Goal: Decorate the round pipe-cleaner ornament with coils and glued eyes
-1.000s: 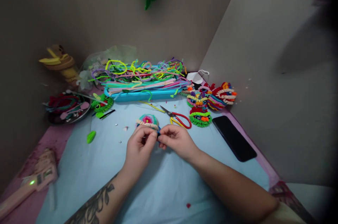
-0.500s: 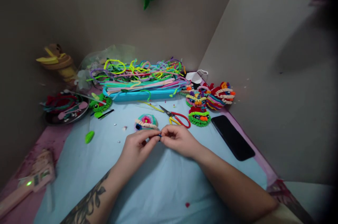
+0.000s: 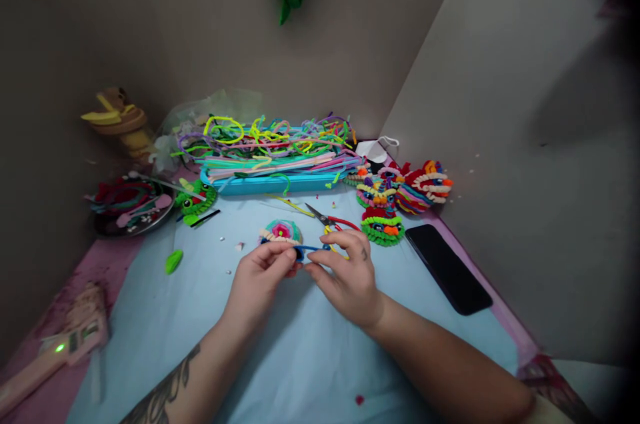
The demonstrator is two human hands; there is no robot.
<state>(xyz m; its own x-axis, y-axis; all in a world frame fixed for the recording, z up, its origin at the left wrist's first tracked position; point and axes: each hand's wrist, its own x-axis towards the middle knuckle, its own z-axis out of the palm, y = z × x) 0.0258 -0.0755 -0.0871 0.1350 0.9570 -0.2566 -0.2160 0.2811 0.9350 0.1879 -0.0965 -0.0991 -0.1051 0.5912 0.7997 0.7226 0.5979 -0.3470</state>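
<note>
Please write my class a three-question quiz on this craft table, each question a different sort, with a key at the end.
1. True or false: the phone lies to the right of the scissors.
2. Choose one. The fuzzy stem pinched in the left hand is: A) red, B) blue, C) white.
3. Fill in: the pink device shows a ____ light.

Key: 1 true; 2 B; 3 green.

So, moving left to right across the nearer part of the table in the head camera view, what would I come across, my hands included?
Pink device with a green light → bright green piece → left hand → blue strip → right hand → black phone.
</note>
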